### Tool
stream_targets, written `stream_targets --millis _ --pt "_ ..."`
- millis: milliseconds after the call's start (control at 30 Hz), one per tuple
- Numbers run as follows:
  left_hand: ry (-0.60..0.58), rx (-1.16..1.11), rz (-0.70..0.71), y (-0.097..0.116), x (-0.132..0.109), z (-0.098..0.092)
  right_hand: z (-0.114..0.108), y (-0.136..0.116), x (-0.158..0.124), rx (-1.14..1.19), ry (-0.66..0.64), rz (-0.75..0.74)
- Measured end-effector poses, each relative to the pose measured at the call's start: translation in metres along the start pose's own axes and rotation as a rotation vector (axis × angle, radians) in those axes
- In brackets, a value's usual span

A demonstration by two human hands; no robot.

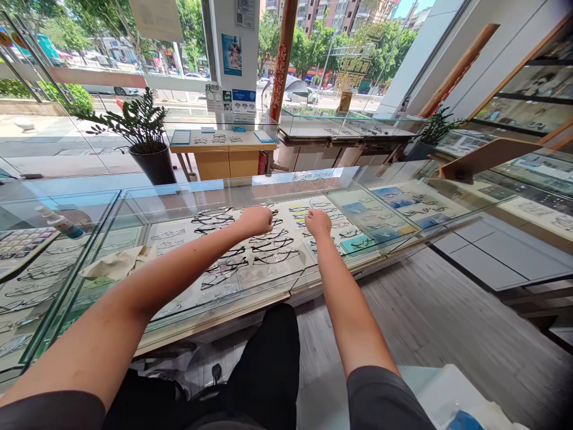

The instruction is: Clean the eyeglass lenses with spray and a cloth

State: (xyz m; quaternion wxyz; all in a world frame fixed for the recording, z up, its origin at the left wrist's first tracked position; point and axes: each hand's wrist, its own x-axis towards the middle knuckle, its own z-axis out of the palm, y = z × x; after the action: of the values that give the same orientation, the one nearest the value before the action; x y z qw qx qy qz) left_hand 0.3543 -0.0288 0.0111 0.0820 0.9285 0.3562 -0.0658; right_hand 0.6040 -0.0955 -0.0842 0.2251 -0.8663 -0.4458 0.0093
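Both of my arms reach out over a glass display counter (295,279). My left hand (256,221) is closed in a fist above the glass, and no object sticks out of it. A short gap to its right, my right hand (318,223) is also a closed fist with nothing showing in it. Beneath the glass lie rows of eyeglasses (274,243), some close under my left hand. A crumpled beige cloth (119,264) rests on the counter beside my left forearm.
A spray bottle (60,222) and a tray of small samples (24,248) are on the left. Potted plants (150,161) and further showcases (224,138) stand by the windows. A brown wooden board (492,156) rises at the right. My black-clad knee (268,358) is below the counter's edge.
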Motion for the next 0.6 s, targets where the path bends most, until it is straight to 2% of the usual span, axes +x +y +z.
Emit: stream_targets --millis 100,367,600 --pt "0.044 -0.009 -0.037 -0.006 0.006 -0.003 0.0 0.0 0.0 0.004 -0.004 0.006" --pt "0.003 -0.034 -0.091 -0.015 0.02 -0.001 0.001 0.001 0.002 0.014 0.0 0.017" --pt "0.003 -0.084 -0.1 -0.016 0.022 0.001 0.001 0.002 0.002 0.018 0.009 0.024"
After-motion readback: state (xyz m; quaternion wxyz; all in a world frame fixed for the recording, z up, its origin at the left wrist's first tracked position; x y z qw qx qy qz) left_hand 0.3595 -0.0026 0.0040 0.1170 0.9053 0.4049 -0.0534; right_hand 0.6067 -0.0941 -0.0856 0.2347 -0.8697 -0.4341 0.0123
